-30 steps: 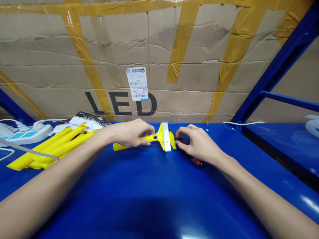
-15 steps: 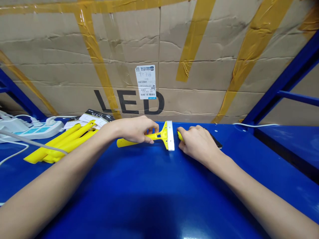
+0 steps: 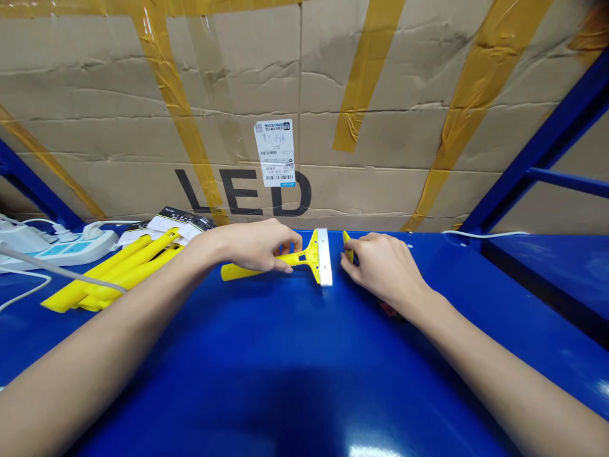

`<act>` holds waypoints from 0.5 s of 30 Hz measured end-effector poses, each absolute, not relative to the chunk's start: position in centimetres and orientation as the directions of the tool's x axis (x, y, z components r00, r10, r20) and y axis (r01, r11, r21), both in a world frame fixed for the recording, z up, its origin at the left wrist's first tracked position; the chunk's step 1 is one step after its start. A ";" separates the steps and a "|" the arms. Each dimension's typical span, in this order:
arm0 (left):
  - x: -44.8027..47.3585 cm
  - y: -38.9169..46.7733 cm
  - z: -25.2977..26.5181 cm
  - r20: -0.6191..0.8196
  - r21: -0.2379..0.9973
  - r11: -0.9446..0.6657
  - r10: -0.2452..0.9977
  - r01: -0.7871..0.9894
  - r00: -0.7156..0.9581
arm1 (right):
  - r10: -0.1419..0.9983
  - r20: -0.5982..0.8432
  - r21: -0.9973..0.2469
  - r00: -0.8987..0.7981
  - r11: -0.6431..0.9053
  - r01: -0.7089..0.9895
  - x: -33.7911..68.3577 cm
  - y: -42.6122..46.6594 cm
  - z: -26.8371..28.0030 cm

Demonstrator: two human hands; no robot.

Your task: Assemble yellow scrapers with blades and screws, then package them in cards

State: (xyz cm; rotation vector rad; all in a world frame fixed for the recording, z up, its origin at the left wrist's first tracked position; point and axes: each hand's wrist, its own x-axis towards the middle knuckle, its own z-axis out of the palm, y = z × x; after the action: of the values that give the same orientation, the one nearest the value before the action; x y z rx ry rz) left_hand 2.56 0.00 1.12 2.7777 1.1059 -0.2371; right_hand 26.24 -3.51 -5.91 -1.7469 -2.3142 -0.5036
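My left hand (image 3: 259, 246) is closed round the yellow handle of a scraper (image 3: 311, 256). The scraper lies level, its wide head with a silvery metal strip pointing right. Just right of the strip, a small gap away, my right hand (image 3: 385, 263) pinches a small yellow piece (image 3: 349, 244). Most of that piece is hidden by the fingers, so its kind cannot be made out. Below my right wrist, part of a dark reddish thing (image 3: 392, 311) shows; the hand and forearm hide the rest.
Several yellow handles (image 3: 118, 273) lie on the blue table (image 3: 285, 355) at the left, beside printed cards (image 3: 178, 222). A white power strip (image 3: 71, 247) with cables is further left. A large taped cardboard box (image 3: 238, 82) stands behind, with blue metal posts (image 3: 514, 152) at the sides.
My right hand has shifted slightly right and turned, and the yellow piece now sticks up more. A dark flat thing behind that hand no longer shows. The left hand keeps holding the scraper.
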 end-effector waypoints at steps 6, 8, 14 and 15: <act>2.7 -0.3 1.2 -0.209 0.074 -0.723 0.662 0.687 0.719 | 0.872 0.483 -0.586 0.080 0.254 0.769 27.7 -3.9 -5.2; 2.7 -0.4 1.2 -0.220 0.086 -0.722 0.659 0.687 0.719 | 0.923 0.351 -0.802 0.156 0.211 0.559 28.1 -4.0 -5.2; 2.9 -0.4 0.8 -0.245 0.090 -0.721 0.653 0.687 0.717 | 0.997 0.049 -0.996 0.065 0.044 0.083 28.2 -4.1 -5.4; 2.9 -0.4 0.8 -0.246 0.089 -0.719 0.654 0.689 0.715 | 0.997 0.052 -0.995 0.055 0.046 0.093 28.2 -4.1 -5.5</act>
State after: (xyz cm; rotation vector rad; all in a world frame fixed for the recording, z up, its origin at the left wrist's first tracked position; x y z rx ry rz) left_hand 2.89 -0.40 0.78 2.7456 1.0849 -0.2951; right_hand 28.20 -4.11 -5.45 -1.2663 -1.2559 1.0856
